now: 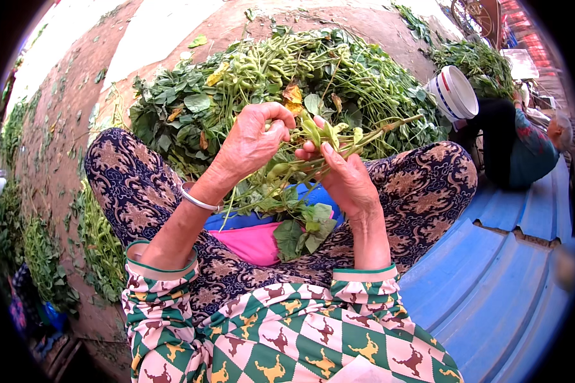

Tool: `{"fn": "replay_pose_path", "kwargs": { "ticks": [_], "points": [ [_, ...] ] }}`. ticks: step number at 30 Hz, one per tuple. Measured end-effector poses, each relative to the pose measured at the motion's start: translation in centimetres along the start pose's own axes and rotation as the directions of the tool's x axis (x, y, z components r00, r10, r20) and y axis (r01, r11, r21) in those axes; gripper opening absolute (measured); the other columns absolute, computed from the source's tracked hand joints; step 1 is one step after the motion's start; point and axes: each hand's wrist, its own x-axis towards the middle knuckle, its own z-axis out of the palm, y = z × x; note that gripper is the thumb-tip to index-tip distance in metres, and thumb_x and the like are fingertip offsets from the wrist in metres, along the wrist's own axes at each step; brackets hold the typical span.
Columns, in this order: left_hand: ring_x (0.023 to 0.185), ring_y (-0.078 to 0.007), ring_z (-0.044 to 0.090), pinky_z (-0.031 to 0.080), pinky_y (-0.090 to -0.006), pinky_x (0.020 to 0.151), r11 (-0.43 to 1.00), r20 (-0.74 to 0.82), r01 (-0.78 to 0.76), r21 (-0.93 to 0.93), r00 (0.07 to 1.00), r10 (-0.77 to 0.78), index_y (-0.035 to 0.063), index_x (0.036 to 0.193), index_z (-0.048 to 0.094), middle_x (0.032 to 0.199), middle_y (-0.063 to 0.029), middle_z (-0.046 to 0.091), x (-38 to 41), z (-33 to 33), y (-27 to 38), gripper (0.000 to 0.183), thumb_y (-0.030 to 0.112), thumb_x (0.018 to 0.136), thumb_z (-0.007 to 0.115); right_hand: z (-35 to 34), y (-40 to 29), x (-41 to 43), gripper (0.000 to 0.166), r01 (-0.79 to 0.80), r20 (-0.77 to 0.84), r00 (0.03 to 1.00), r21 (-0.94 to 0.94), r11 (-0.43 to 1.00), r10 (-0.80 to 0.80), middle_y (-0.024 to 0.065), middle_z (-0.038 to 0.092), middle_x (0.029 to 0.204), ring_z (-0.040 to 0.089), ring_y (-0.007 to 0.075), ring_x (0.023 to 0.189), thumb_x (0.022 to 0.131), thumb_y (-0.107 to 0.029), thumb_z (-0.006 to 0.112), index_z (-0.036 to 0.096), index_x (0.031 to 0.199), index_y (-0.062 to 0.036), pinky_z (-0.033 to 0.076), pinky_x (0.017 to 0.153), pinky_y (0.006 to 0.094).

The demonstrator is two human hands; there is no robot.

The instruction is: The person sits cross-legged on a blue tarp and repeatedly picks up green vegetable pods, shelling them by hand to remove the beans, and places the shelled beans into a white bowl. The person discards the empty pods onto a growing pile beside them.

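Observation:
My right hand [347,179] grips a green soybean stem [388,128], with plump pods [312,129] sticking up between the fingers. Just left of it, my left hand [261,136] is curled into a loose fist beside the pods. Pale green, apparently a pod, shows inside its fingers. Leaves [311,230] on the held plant hang down over a pink cloth [251,244] and a blue item [311,194] between my legs. In front of both hands lies a large heap of soybean plants [268,72] with many pods and some yellowed leaves.
A white bucket [453,93] is tipped beside the heap at right. Beyond it, another person [532,143] sits near a second plant heap [479,62]. Blue corrugated sheets [474,282] lie at lower right. More plants [100,244] lie on the reddish ground at left.

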Motion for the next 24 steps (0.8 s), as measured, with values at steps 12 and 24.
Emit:
{"fn": "replay_pose_path", "kwargs": {
  "ticks": [12, 24],
  "points": [
    [0.061, -0.0094, 0.051, 0.045, -0.0257, 0.057, 0.966, 0.173, -0.257, 0.029, 0.953, 0.248, 0.0012, 0.102, 0.062, 0.080, -0.0037, 0.064, -1.6, 2.1, 1.8, 0.017, 0.006, 0.086, 0.061, -0.4, -0.4, 1.0, 0.026, 0.107, -0.238, 0.964, -0.050, 0.993, -0.116, 0.0091, 0.065, 0.104, 0.063, 0.0168, 0.094, 0.089, -0.015, 0.062, 0.056, 0.113, -0.0055, 0.053, 0.072, 0.0290],
    [0.073, -0.0320, 0.063, 0.051, -0.0381, 0.061, 0.764, 0.422, -0.369, 0.529, 0.896, 0.141, 0.0042, 0.132, 0.038, 0.091, -0.0161, 0.064, -3.4, 3.6, 1.8, 0.057, 0.005, 0.080, 0.060, -1.6, -0.1, 1.5, 0.034, 0.089, -0.339, 0.934, -0.088, 0.992, -0.114, 0.0119, 0.063, 0.103, 0.064, 0.0205, 0.095, 0.088, -0.014, 0.063, 0.049, 0.116, -0.0003, 0.056, 0.075, 0.0325]
  ]
}}
